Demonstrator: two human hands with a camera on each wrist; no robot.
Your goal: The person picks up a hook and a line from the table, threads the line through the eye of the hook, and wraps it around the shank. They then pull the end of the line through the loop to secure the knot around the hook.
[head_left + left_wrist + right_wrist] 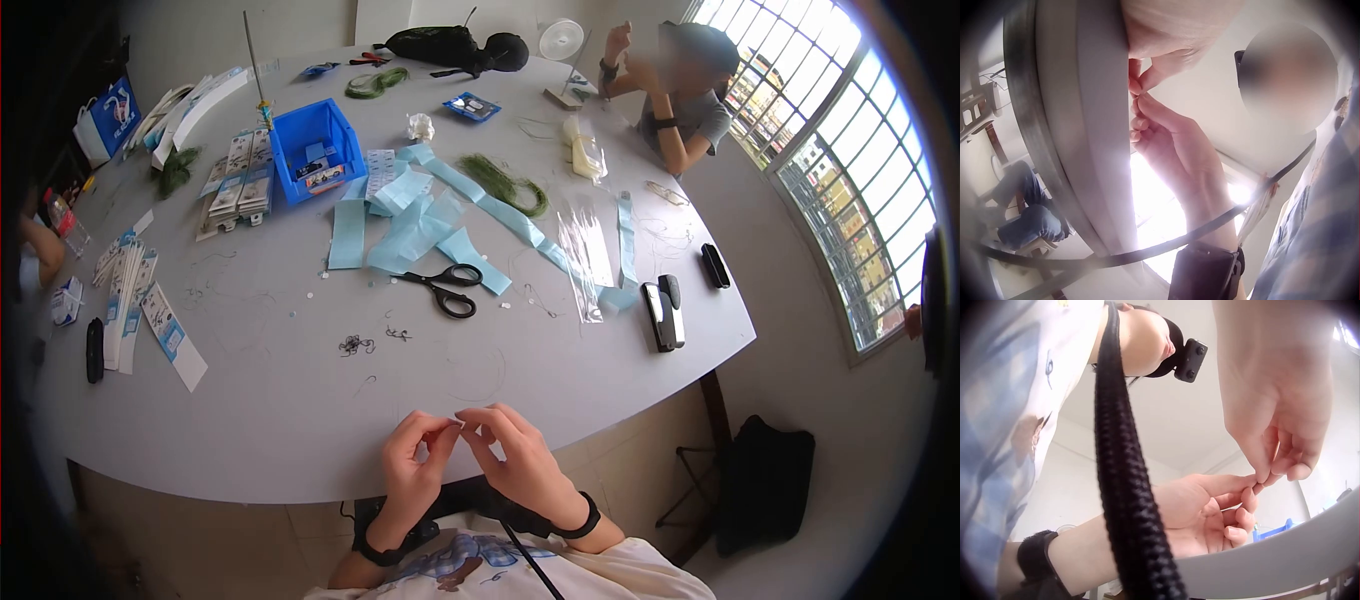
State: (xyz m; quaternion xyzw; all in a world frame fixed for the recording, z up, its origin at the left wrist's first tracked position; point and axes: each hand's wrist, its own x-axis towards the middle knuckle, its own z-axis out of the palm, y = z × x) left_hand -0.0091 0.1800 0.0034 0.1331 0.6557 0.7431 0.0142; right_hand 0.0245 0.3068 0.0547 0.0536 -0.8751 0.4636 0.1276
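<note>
At the table's near edge my left hand (415, 462) and right hand (515, 462) meet fingertip to fingertip. Between them shows a tiny pale piece (460, 423), too small to name, pinched by thumb and forefinger on each side. In the left wrist view the right hand (1175, 147) comes up from below, its thumb bent towards the left hand (1172, 37). From the right wrist, the left hand (1200, 515) lies palm up with the other fingers curled, and the right hand (1279, 406) reaches down to it. Beyond the hands lies a small heap of black hooks (356, 346).
Black scissors (445, 287) lie before pale blue strips (410, 230). A blue bin (318, 150) stands behind, left of green line bundles (500, 185). On the right are a stapler (664, 313) and clear plastic bags (585, 260); packaging cards (130, 300) lie left. Another person (690, 100) sits across.
</note>
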